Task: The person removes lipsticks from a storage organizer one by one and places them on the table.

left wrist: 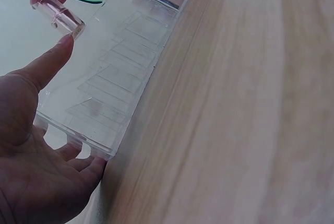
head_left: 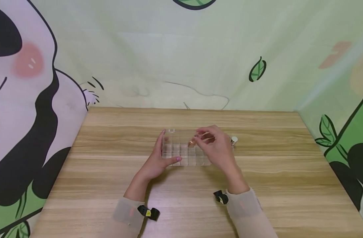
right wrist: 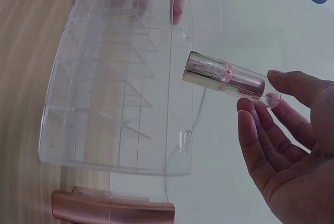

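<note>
A clear plastic compartment organizer [head_left: 181, 150] stands on the table, its dividers forming several small cells. My left hand [head_left: 157, 160] grips its left end, thumb over the near side and fingers around the end. My right hand [head_left: 218, 147] pinches a lipstick tube [right wrist: 229, 78] by its clear cap, with the shiny metallic base pointing away from the fingers. In the head view this tube hangs over the middle of the organizer. The left wrist view shows the organizer [left wrist: 104, 78] from its end, the left hand [left wrist: 36, 156] holding it.
Just past the organizer's right end lies a rose-gold lipstick tube [right wrist: 115, 209] with a clear-capped one alongside. A silver-ended tube [head_left: 234, 141] shows there in the head view. The wooden table [head_left: 110, 132] meets a cartoon-printed backdrop [head_left: 169, 66] at its far edge.
</note>
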A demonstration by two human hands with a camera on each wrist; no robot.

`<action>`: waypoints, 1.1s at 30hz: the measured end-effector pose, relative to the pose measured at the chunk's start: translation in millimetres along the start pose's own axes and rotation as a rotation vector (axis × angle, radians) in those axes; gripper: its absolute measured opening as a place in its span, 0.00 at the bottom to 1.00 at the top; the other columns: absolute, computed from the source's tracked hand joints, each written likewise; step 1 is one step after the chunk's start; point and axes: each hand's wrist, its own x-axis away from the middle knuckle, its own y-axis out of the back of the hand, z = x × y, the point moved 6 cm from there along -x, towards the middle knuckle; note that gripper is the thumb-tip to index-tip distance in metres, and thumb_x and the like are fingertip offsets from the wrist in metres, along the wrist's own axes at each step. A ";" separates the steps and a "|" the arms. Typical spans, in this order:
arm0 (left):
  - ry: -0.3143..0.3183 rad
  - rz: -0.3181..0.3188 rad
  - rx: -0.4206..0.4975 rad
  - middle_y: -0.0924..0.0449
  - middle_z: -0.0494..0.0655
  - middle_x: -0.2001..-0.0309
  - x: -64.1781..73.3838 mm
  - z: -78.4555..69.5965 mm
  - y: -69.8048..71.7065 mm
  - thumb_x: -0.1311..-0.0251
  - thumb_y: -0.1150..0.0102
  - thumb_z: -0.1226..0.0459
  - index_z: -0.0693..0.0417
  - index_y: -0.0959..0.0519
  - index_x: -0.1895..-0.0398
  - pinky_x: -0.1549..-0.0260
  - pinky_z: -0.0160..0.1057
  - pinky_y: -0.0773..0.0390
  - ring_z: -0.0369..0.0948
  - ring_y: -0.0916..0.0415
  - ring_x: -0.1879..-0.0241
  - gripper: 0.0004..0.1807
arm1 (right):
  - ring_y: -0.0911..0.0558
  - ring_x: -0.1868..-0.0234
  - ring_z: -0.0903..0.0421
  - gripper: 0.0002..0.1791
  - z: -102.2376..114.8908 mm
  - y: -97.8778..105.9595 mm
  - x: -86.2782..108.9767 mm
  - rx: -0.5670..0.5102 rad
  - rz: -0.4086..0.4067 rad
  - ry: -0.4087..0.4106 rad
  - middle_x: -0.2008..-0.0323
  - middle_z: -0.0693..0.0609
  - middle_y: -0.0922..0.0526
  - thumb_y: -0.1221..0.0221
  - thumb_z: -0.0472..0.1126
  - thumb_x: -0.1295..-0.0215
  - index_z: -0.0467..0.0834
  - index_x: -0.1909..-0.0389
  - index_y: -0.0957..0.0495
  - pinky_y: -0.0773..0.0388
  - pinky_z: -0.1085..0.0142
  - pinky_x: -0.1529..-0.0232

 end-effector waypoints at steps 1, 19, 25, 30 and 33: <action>0.002 0.000 0.000 0.53 0.53 0.15 0.3 0.0 0.0 0.39 0.20 0.53 0.28 0.65 0.12 0.20 0.63 0.55 0.60 0.60 0.15 0.68 | 0.10 0.58 0.48 0.12 -0.3 1.0 0.2 0.001 -0.001 0.001 0.57 0.46 0.12 0.26 0.33 0.35 0.39 0.51 0.12 0.11 0.59 0.59; 0.014 0.008 0.019 0.55 0.52 0.14 0.8 1.7 -0.5 0.40 0.20 0.52 0.18 0.66 0.14 0.19 0.61 0.55 0.59 0.60 0.15 0.67 | 0.10 0.59 0.47 0.12 -3.5 17.9 3.3 -0.008 -0.018 0.021 0.57 0.44 0.12 0.27 0.31 0.34 0.36 0.51 0.12 0.12 0.62 0.60; 0.008 0.005 0.026 0.55 0.53 0.14 -0.2 2.7 -0.6 0.40 0.20 0.53 0.24 0.65 0.13 0.19 0.62 0.56 0.60 0.61 0.15 0.68 | 0.10 0.59 0.48 0.12 -5.2 26.9 4.1 -0.004 -0.027 -0.004 0.57 0.44 0.12 0.27 0.31 0.35 0.37 0.51 0.12 0.14 0.70 0.60; 0.007 0.004 0.028 0.55 0.53 0.14 -0.1 2.3 0.0 0.40 0.20 0.53 0.24 0.65 0.13 0.19 0.61 0.56 0.60 0.61 0.15 0.67 | 0.11 0.58 0.49 0.12 -6.6 33.1 5.3 0.017 -0.032 -0.016 0.56 0.45 0.13 0.27 0.32 0.34 0.38 0.50 0.12 0.14 0.68 0.60; 0.008 0.007 0.030 0.56 0.53 0.14 0.1 2.1 0.0 0.39 0.20 0.53 0.21 0.65 0.13 0.19 0.61 0.56 0.60 0.61 0.15 0.67 | 0.11 0.58 0.49 0.12 -8.3 35.6 5.8 0.030 -0.033 -0.022 0.56 0.45 0.13 0.27 0.33 0.33 0.39 0.50 0.12 0.13 0.65 0.58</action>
